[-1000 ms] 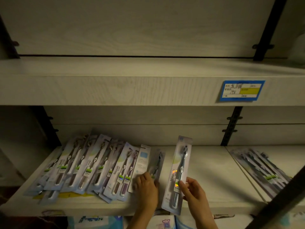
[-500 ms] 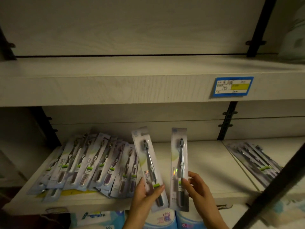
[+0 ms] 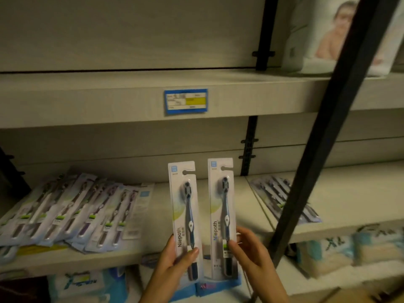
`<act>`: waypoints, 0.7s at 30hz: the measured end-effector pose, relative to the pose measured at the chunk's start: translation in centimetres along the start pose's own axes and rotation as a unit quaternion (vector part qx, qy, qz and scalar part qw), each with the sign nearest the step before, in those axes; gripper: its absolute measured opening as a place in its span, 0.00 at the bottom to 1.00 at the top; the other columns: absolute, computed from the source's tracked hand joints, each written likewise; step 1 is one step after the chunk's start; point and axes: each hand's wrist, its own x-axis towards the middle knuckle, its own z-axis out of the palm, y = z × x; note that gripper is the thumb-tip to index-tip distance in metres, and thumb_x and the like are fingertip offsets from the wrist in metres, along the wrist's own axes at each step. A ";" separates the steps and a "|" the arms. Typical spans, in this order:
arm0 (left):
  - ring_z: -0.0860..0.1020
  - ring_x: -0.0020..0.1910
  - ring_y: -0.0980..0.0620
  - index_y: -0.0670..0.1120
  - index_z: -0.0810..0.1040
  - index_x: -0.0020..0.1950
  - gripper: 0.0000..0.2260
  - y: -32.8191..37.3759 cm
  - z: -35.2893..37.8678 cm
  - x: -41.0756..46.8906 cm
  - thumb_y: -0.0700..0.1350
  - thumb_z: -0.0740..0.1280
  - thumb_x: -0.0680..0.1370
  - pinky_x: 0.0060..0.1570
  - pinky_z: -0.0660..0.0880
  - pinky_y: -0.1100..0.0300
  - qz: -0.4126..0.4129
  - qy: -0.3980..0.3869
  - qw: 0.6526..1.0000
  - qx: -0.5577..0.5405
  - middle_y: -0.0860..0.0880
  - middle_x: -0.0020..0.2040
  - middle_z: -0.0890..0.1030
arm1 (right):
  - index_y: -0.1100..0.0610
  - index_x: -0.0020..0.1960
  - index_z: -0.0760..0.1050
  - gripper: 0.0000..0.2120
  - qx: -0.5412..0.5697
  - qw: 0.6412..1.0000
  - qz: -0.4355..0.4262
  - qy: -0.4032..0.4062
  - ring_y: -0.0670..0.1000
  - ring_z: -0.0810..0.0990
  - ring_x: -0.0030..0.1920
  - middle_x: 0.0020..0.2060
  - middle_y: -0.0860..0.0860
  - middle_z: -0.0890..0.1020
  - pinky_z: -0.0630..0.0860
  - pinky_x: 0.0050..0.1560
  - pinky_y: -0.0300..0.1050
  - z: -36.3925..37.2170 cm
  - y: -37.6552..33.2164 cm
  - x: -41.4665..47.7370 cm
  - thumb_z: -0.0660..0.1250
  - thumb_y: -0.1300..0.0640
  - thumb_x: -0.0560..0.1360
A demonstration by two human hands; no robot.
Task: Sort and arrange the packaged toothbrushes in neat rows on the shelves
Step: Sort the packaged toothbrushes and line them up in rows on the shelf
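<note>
My left hand (image 3: 175,262) grips the lower end of a packaged toothbrush (image 3: 184,206), held upright in front of the lower shelf (image 3: 157,215). Beside it, my right hand (image 3: 251,252) holds a second packaged toothbrush (image 3: 222,202), also upright and parallel to the first. Both white cards show a dark blue brush. To the left, a fanned heap of several packaged toothbrushes (image 3: 72,211) lies on the same shelf. A smaller row of dark packaged toothbrushes (image 3: 277,193) lies on the right shelf section, partly behind a black post.
A slanted black post (image 3: 323,138) crosses the right side. A blue price label (image 3: 185,101) sticks to the upper shelf edge (image 3: 87,101). A pack with a baby picture (image 3: 323,36) stands on the upper right. Soft packs marked XL (image 3: 341,248) fill the level below.
The view has swung right. My left hand picked a package off the shelf, and both packages now stand upright side by side, higher and closer together than before.
</note>
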 end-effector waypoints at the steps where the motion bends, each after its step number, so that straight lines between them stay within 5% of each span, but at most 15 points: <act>1: 0.81 0.42 0.66 0.51 0.76 0.53 0.16 -0.4 1.7 -0.6 0.31 0.66 0.73 0.36 0.75 0.74 0.002 -0.001 1.000 0.003 0.58 0.43 0.84 | 0.48 0.56 0.74 0.12 -0.001 1.000 -0.003 0.000 0.47 0.83 0.47 0.46 0.50 0.83 0.80 0.48 0.42 -1.6 0.0 -0.4 0.66 0.59 0.74; 8: 0.82 0.46 0.59 0.52 0.75 0.54 0.15 -2.9 12.7 -3.6 0.34 0.67 0.73 0.40 0.76 0.65 -0.007 0.007 1.000 -0.027 0.56 0.47 0.85 | 0.49 0.55 0.76 0.12 0.016 0.999 -0.001 -0.029 0.53 0.82 0.50 0.47 0.52 0.83 0.78 0.55 0.49 -12.9 0.7 -2.9 0.69 0.57 0.72; 12: 0.82 0.46 0.57 0.52 0.76 0.54 0.17 -3.2 17.3 -4.2 0.32 0.67 0.72 0.44 0.73 0.62 -0.013 0.001 1.000 -0.020 0.54 0.46 0.85 | 0.43 0.54 0.77 0.24 0.021 1.000 -0.012 -0.017 0.52 0.82 0.50 0.47 0.51 0.84 0.79 0.52 0.46 -17.3 0.9 -3.5 0.73 0.36 0.60; 21: 0.82 0.48 0.53 0.52 0.75 0.53 0.17 -4.6 24.8 -3.0 0.31 0.67 0.72 0.40 0.76 0.64 -0.033 -0.027 0.999 0.007 0.51 0.46 0.85 | 0.55 0.56 0.75 0.13 0.056 0.996 -0.030 0.060 0.51 0.83 0.48 0.45 0.54 0.83 0.80 0.49 0.42 -26.8 1.6 -3.5 0.67 0.60 0.71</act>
